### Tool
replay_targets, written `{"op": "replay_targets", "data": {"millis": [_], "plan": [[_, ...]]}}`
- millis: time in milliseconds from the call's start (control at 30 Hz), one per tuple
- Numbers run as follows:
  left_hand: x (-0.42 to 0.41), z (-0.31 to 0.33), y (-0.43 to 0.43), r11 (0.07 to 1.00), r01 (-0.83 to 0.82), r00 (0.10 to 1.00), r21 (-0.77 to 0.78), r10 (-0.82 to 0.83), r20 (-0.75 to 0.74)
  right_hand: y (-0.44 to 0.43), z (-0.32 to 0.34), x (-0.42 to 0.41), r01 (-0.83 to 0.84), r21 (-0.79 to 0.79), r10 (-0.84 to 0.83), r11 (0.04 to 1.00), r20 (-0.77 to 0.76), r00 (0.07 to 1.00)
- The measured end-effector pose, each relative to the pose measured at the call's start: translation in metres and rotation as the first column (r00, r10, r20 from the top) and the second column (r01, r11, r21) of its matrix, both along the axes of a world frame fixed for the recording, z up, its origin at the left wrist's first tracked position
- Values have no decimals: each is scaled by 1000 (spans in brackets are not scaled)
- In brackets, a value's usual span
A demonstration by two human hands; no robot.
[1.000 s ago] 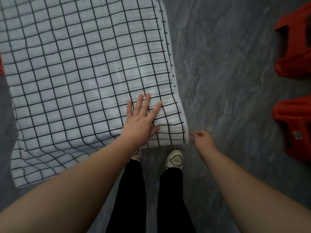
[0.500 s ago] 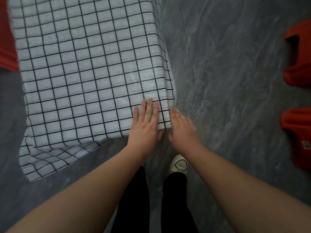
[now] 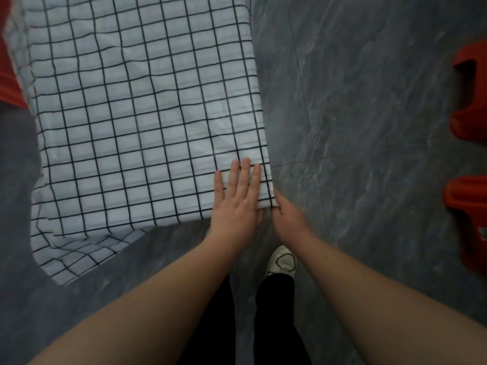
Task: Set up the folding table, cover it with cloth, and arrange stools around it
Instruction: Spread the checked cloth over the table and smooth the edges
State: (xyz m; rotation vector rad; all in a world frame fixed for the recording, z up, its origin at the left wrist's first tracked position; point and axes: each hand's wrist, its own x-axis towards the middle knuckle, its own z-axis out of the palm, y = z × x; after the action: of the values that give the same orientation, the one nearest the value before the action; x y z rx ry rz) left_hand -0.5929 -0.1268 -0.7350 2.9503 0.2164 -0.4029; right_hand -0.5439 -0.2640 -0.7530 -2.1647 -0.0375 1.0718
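At the near right corner: my left hand [image 3: 238,204] lies flat on the cloth [image 3: 137,114], fingers straight and together, pressing it down.
Right hand: my right hand [image 3: 288,219] meets that same corner from the side, touching the hem; it is blurred, so I cannot tell whether it pinches the cloth or only pushes it.
Cloth: white with a black grid, spread flat ahead of me, its near left corner hanging in folds.
Stools: far red stool [image 3: 469,96] and near red stool [image 3: 466,219] stand on the grey floor [image 3: 369,127], well off to my right.
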Motion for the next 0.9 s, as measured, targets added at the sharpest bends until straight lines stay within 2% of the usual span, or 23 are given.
{"op": "replay_targets", "data": {"millis": [167,300,500,633,767,900], "plan": [[-6,-1,4,1000,-9,997,15,10,-79,2,6,-2,47,40,-43,998,-88,995],[-4,-2,4,1000,6,1000,9,-6,-29,6,3,4,37,31,-34,999,-99,994],[-11,0,9,1000,9,999,-6,-8,50,12,5,3,-2,-76,-4,997,-77,997],[-9,4,15,1000,5,1000,-29,-5,8,11,21,9,23,-26,-22,999,39,999],[-7,1,15,999,19,998,-37,-21,-59,11,25,10,-89,-83,93,993,38,995],[-4,3,12,1000,16,995,-22,-18,-96,12,21,10,-102,-133,106,986,24,994]]}}
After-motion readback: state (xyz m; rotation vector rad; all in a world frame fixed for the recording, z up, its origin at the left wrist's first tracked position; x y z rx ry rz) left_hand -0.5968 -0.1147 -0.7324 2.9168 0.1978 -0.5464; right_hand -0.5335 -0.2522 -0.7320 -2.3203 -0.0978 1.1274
